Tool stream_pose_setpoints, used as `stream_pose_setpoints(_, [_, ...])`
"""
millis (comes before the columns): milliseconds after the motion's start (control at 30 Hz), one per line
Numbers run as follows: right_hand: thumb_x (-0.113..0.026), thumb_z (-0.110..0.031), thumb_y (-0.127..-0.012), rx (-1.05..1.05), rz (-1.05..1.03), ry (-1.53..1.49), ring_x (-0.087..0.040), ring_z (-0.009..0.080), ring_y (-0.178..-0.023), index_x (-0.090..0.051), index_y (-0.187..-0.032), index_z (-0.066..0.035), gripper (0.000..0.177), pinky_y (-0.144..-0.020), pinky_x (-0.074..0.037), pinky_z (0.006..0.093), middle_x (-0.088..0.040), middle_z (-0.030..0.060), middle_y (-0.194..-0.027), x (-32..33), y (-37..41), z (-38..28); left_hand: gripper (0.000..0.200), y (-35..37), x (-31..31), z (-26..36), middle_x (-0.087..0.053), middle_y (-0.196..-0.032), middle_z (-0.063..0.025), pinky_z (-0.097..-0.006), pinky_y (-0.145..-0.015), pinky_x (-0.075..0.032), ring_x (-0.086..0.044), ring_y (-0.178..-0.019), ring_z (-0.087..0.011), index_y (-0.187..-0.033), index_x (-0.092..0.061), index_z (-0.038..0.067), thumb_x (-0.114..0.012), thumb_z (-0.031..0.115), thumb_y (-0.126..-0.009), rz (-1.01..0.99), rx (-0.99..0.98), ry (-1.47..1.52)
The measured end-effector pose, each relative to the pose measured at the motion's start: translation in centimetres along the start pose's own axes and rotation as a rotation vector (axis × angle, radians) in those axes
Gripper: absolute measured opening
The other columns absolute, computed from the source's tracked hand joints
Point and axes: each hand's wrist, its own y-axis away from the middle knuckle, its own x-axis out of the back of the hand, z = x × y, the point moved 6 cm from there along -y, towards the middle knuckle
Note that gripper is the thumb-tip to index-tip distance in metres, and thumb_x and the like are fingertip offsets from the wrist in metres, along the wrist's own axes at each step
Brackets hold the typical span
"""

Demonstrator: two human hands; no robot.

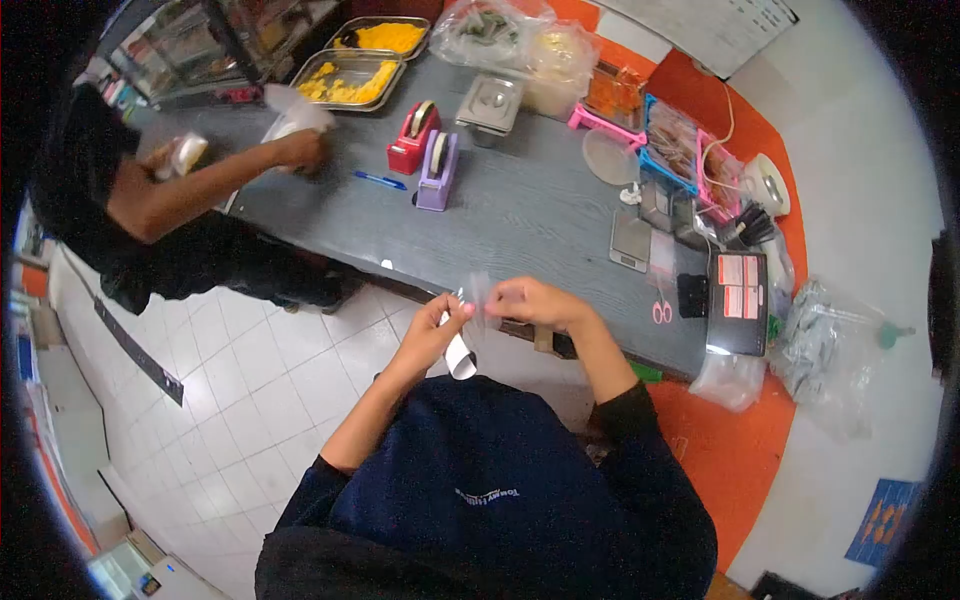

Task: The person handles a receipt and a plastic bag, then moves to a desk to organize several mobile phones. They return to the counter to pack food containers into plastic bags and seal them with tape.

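Note:
Close in front of my body, my left hand [437,330] is closed on a curled white paper strip [460,358], which hangs down below its fingers. My right hand [525,302] pinches the side of a small clear plastic bag [478,296], between the two hands. The bag's left side meets the fingertips of my left hand. Both hands are near the front edge of the grey table [520,230]. Beyond them stand a purple tape dispenser [435,180] and a red tape dispenser [410,145], with a blue pen [380,181] to their left.
At the left, a co-worker's hand [303,150] touches a plastic bag [290,112]. Two yellow-filled trays [348,102] and a lidded steel container [490,105] stand at the back. Rightward are a scale [630,240], pink scissors [661,311] and a black box [737,300].

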Motion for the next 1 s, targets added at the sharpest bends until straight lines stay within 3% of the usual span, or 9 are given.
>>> stream_pose_setpoints(67, [-0.061, -0.032, -0.084, -0.291, 0.252, 0.038, -0.046, 0.0074, -0.065, -0.064, -0.097, -0.009, 0.027, -0.058, -0.037, 0.0220, -0.056, -0.0036, -0.075, 4.4, -0.8, 0.1, 0.025, 0.2, 1.0, -0.6, -0.044, -0.065, 0.0066, -0.0186, -0.051, -0.032, -0.040, -0.058, -0.0023, -0.081, -0.052, 0.009, -0.052, 0.031, -0.092, 0.093, -0.024, 0.042])
stream_pose_setpoints(167, [-0.061, -0.029, -0.082, -0.123, 0.779, 0.148, -0.048, 0.0077, -0.063, -0.065, -0.098, -0.010, 0.024, -0.055, -0.038, 0.0224, -0.059, -0.0022, -0.077, 15.8, -3.0, 5.7, 0.028, 1.3, 2.5, -0.3, -0.043, -0.067, 0.0067, -0.0190, -0.053, -0.031, -0.038, -0.062, -0.0020, -0.081, -0.052, 0.008, -0.050, 0.033, -0.093, 0.196, -0.041, 0.082])
stream_pose_setpoints(233, [-0.065, -0.030, -0.077, -0.029, 1.224, 0.816, -0.061, 0.0222, -0.077, -0.069, -0.086, -0.010, 0.023, -0.069, -0.046, 0.0357, -0.066, 0.0091, -0.085, 23.6, -2.6, 8.0, 0.027, 1.9, 3.2, -0.1, -0.043, -0.067, 0.0065, -0.0193, -0.055, -0.032, -0.038, -0.062, -0.0024, -0.082, -0.052, 0.008, -0.048, 0.032, -0.094, 0.224, -0.060, 0.102])
stream_pose_setpoints(267, [-0.068, -0.042, -0.074, -0.101, 1.307, 0.732, -0.044, 0.0313, -0.116, -0.069, -0.089, -0.023, 0.024, -0.096, -0.026, 0.0568, -0.053, 0.0099, -0.121, 26.6, -2.0, 9.2, 0.026, 2.3, 3.4, -0.1, -0.045, -0.070, 0.0061, -0.0192, -0.058, -0.033, -0.039, -0.066, -0.0027, -0.085, -0.053, 0.008, -0.047, 0.031, -0.095, 0.200, -0.017, 0.112])
stream_pose_setpoints(333, [-0.070, -0.035, -0.073, 0.105, 1.547, 1.052, -0.054, 0.0287, -0.104, -0.068, -0.085, -0.017, 0.022, -0.088, -0.039, 0.0496, -0.059, 0.0110, -0.112, 29.1, -0.4, 6.8, 0.025, 2.6, 3.7, -0.1, -0.045, -0.073, 0.0057, -0.0191, -0.059, -0.033, -0.039, -0.068, -0.0028, -0.088, -0.053, 0.007, -0.047, 0.030, -0.095, 0.219, -0.063, 0.115])
stream_pose_setpoints(533, [-0.057, -0.011, -0.077, 0.352, 1.071, 0.033, -0.058, 0.0141, -0.065, -0.055, -0.099, -0.007, 0.022, -0.055, -0.044, 0.0254, -0.061, 0.0049, -0.078, 20.2, 0.4, -2.3, 0.018, 3.6, 3.7, 2.0, -0.045, -0.088, 0.0020, -0.0189, -0.066, -0.033, -0.038, -0.075, -0.0042, -0.101, -0.049, 0.005, -0.049, 0.022, -0.094, 0.265, -0.246, 0.022])
stream_pose_setpoints(733, [-0.047, -0.025, -0.093, 0.148, 0.378, -0.274, -0.035, 0.0060, -0.055, -0.056, -0.102, -0.010, 0.020, -0.051, -0.030, 0.0216, -0.043, -0.0058, -0.064, -0.1, 1.9, -4.9, 0.017, 4.6, 2.2, 4.8, -0.041, -0.096, -0.0047, -0.0233, -0.077, -0.035, -0.040, -0.086, -0.0111, -0.106, -0.044, 0.003, -0.046, 0.013, -0.093, 0.223, -0.489, -0.149])
stream_pose_setpoints(833, [-0.054, -0.023, -0.090, 0.137, 0.389, -0.112, -0.042, 0.0060, -0.055, -0.057, -0.102, -0.005, 0.021, -0.049, -0.031, 0.0200, -0.051, -0.0010, -0.066, -7.5, 3.5, -7.0, 0.018, 4.9, 1.5, 5.3, -0.040, -0.098, -0.0072, -0.0260, -0.081, -0.035, -0.041, -0.089, -0.0146, -0.108, -0.042, 0.002, -0.045, 0.010, -0.092, 0.198, -0.579, -0.193])
stream_pose_setpoints(1000, [-0.058, -0.015, -0.088, 0.302, 0.998, 0.361, -0.055, 0.0147, -0.057, -0.058, -0.096, 0.000, 0.016, -0.053, -0.043, 0.0273, -0.059, 0.0110, -0.071, -10.7, 5.8, -8.7, 0.021, 5.7, 0.9, 5.1, -0.038, -0.104, -0.0087, -0.0255, -0.085, -0.034, -0.039, -0.095, -0.0148, -0.111, -0.040, 0.001, -0.044, 0.009, -0.092, -0.008, -0.579, -0.125])
